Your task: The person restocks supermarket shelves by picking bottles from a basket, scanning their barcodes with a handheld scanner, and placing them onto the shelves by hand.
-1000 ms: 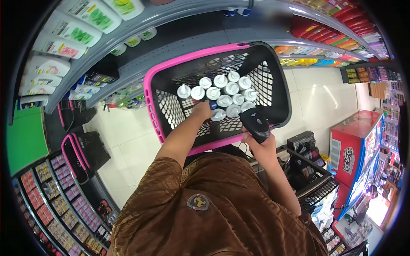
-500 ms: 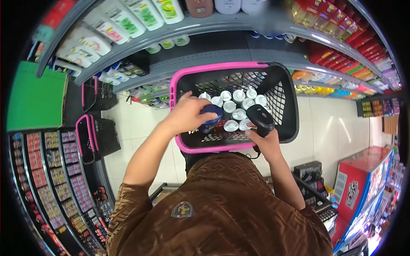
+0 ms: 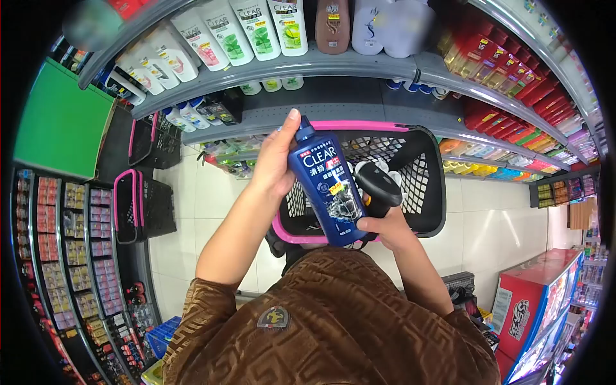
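My left hand (image 3: pixel 276 160) is closed around the upper side of a blue CLEAR shampoo bottle (image 3: pixel 328 186), its label facing up at me. The bottle is tilted, pump top away from me, above a black shopping basket (image 3: pixel 427 221) with a pink rim. My right hand (image 3: pixel 387 226) grips a black handheld barcode scanner (image 3: pixel 378 185), its thumb against the bottle's lower edge. Inside the basket, several white bottle tops (image 3: pixel 394 178) show in part; the shampoo bottle and scanner hide the others.
Ahead runs a grey shelf (image 3: pixel 244 72) with white shampoo bottles (image 3: pixel 260 29) and a brown bottle (image 3: pixel 333 25). Red boxes (image 3: pixel 507 106) stand on the right shelves. Other baskets (image 3: pixel 154 206) are at left. A red freezer-like cabinet (image 3: pixel 513 317) stands at lower right.
My left hand has lifted the blue shampoo bottle out of the basket and turned its label toward me. My right hand with the scanner has come beside it. The view has shifted slightly.
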### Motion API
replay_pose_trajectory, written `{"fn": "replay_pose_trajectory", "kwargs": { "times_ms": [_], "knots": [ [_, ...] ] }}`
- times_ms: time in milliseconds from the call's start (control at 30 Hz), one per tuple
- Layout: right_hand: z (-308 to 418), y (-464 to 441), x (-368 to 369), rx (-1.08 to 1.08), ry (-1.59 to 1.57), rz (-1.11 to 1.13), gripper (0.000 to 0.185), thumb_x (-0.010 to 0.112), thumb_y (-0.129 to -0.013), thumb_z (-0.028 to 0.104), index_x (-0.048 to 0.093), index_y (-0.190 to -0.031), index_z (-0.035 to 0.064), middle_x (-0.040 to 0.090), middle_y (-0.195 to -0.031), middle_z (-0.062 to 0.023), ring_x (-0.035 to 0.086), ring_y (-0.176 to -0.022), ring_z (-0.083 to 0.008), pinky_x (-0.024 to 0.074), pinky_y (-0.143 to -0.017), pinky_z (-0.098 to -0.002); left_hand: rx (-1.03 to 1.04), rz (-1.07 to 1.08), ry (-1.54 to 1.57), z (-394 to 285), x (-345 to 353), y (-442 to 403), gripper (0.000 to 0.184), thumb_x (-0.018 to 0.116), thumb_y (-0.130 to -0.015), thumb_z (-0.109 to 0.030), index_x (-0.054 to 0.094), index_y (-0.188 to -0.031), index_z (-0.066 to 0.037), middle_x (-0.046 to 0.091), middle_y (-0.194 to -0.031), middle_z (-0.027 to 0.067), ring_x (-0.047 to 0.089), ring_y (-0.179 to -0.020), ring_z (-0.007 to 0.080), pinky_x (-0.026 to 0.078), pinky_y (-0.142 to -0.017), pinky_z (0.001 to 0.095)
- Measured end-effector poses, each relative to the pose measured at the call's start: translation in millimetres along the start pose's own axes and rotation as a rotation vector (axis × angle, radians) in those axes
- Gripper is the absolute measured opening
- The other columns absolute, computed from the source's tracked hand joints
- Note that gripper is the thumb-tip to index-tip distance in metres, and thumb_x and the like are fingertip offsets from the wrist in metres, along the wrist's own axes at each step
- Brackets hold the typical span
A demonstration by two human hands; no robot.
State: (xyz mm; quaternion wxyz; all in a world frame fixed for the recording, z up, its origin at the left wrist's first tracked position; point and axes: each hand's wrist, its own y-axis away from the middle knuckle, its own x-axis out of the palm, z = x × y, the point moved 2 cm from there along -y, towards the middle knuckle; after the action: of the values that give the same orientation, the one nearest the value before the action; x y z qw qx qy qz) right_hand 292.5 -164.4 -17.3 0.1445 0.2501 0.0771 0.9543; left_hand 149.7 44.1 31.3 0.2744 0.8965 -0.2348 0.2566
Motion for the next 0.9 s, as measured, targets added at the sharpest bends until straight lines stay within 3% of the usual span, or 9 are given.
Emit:
{"fn": "replay_pose_trajectory", "kwargs": {
  "times_ms": [100, 200, 233, 333, 400, 433, 500, 633, 900],
  "knots": [
    [-6.9, 4.0, -0.3, -0.004, -0.003, -0.116, 0.065, 0.088, -0.067, 0.002, 0.057, -0.123, 0.0091, 0.057, -0.107, -0.0007, 0.059, -0.100, -0.0141, 0.0501, -0.089, -0.0325, 0.017, 0.002, 0.105, 23.2, -3.2, 0.2, 0.046, 0.057, -0.101, -0.053, 0.060, -0.119, -0.010, 0.070, -0.111, 0.0112, 0.069, -0.105, 0.0245, 0.055, -0.097, 0.0453],
    [5.1, 6.2, 10.0, -0.013, 0.018, -0.189, 0.063, 0.087, -0.068, 0.000, 0.057, -0.122, 0.0092, 0.056, -0.108, -0.0006, 0.058, -0.100, -0.0141, 0.0507, -0.089, -0.0317, -0.069, 0.072, 0.149, 45.4, 17.6, 45.0, 0.048, 0.042, -0.106, -0.050, 0.058, -0.130, -0.012, 0.065, -0.126, 0.0106, 0.061, -0.121, 0.0266, 0.046, -0.108, 0.0481],
    [8.2, 5.7, 12.7, -0.069, 0.067, -0.208, 0.064, 0.087, -0.068, 0.000, 0.056, -0.123, 0.0090, 0.055, -0.108, -0.0004, 0.058, -0.101, -0.0140, 0.0511, -0.090, -0.0315, -0.069, 0.105, 0.124, 55.5, 16.9, 53.5, 0.049, 0.042, -0.107, -0.047, 0.053, -0.138, -0.012, 0.060, -0.136, 0.0103, 0.059, -0.124, 0.0263, 0.044, -0.110, 0.0468],
    [2.1, 4.4, 18.4, -0.162, 0.122, -0.266, 0.068, 0.089, -0.069, 0.002, 0.057, -0.128, 0.0070, 0.056, -0.108, 0.0002, 0.058, -0.101, -0.0131, 0.0508, -0.089, -0.0308, -0.019, 0.175, 0.073, 57.4, 17.6, 68.2, 0.049, 0.043, -0.107, -0.044, 0.046, -0.144, -0.011, 0.056, -0.139, 0.0090, 0.057, -0.126, 0.0257, 0.044, -0.110, 0.0465],
    [1.8, 2.0, 25.9, -0.278, 0.140, -0.263, 0.071, 0.091, -0.069, 0.004, 0.057, -0.132, 0.0053, 0.057, -0.108, 0.0010, 0.057, -0.100, -0.0115, 0.0495, -0.086, -0.0296, -0.033, 0.191, 0.116, 48.8, 13.0, 68.1, 0.053, 0.054, -0.106, -0.025, 0.032, -0.151, -0.008, 0.056, -0.136, 0.0105, 0.058, -0.125, 0.0219, 0.046, -0.108, 0.0411],
    [-0.8, 3.0, 28.6, -0.274, 0.139, -0.271, 0.071, 0.091, -0.069, 0.004, 0.057, -0.132, 0.0053, 0.057, -0.108, 0.0010, 0.057, -0.100, -0.0115, 0.0495, -0.086, -0.0296, -0.041, 0.191, 0.116, 46.6, 12.2, 69.9, 0.053, 0.054, -0.106, -0.025, 0.032, -0.151, -0.008, 0.056, -0.136, 0.0105, 0.058, -0.125, 0.0219, 0.046, -0.108, 0.0411],
    [-3.4, 5.0, 35.9, -0.300, 0.167, -0.260, 0.073, 0.092, -0.069, 0.005, 0.057, -0.134, 0.0044, 0.058, -0.112, -0.0002, 0.057, -0.106, -0.0133, 0.0493, -0.091, -0.0320, 0.106, 0.253, -0.118, 41.1, 12.9, 71.7, 0.071, 0.068, -0.096, -0.009, 0.025, -0.153, -0.006, 0.055, -0.134, 0.0116, 0.058, -0.123, 0.0214, 0.049, -0.105, 0.0386],
    [-4.1, 8.4, 50.4, -0.340, 0.219, -0.295, 0.074, 0.093, -0.068, 0.007, 0.058, -0.134, 0.0038, 0.060, -0.117, -0.0020, 0.058, -0.112, -0.0149, 0.0490, -0.095, -0.0338, 0.198, 0.343, -0.158, 37.5, 9.4, 71.2, 0.090, 0.077, -0.086, 0.000, 0.019, -0.155, -0.006, 0.055, -0.133, 0.0102, 0.059, -0.120, 0.0191, 0.051, -0.102, 0.0362],
    [-13.7, 12.9, 56.0, -0.319, 0.192, -0.326, 0.071, 0.092, -0.068, 0.005, 0.059, -0.132, 0.0039, 0.062, -0.117, -0.0030, 0.059, -0.109, -0.0148, 0.0498, -0.094, -0.0327, 0.170, 0.415, -0.140, 36.1, -0.5, 68.0, 0.083, 0.076, -0.088, 0.000, 0.024, -0.152, -0.006, 0.056, -0.131, 0.0102, 0.059, -0.120, 0.0185, 0.051, -0.103, 0.0349]
  ]
}}
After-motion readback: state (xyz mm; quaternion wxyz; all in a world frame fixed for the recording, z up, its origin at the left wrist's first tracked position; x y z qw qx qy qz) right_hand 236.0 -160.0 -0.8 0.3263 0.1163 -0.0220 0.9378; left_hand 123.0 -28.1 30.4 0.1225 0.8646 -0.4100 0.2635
